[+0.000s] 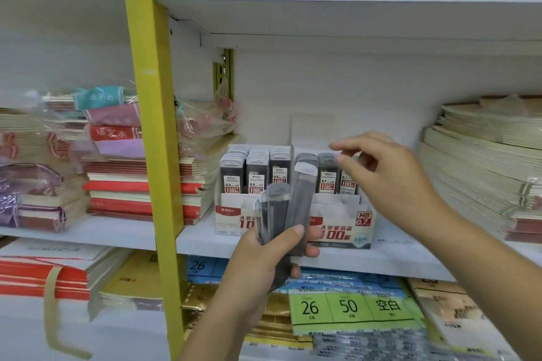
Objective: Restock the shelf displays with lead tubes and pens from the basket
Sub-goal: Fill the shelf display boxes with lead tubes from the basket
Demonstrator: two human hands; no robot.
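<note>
**White shop shelf with two boxes of leads, both hands in front of it**

White metal shelves fill the view, and a yellow post stands between two sections. On the middle shelf, right of the post, two cardboard display boxes stand side by side and touch each other. The left display box holds upright rows of tubes marked 0.5. The right display box is printed "HB 0.7" and holds tubes marked 0.7.

The left hand comes up from below, the forearm rising from the bottom edge. It grips a bundle of lead tubes, fanned out and pointing upward. The thumb lies across the front of the bundle and the fingers wrap behind it. The bundle hangs in front of the two boxes, about where they meet.

The right hand reaches in from the lower right, with the forearm going diagonally across the picture. It hovers over the right box, palm down, with thumb and forefinger stretched toward the left above the tube tops. This hand is blurred, so I cannot tell if it pinches a tube or holds nothing.

Stacks of notebooks lie left of the post, and a tall pile of cream booklets lies at the right. Green and blue paper packs lie on the shelf below.
</note>
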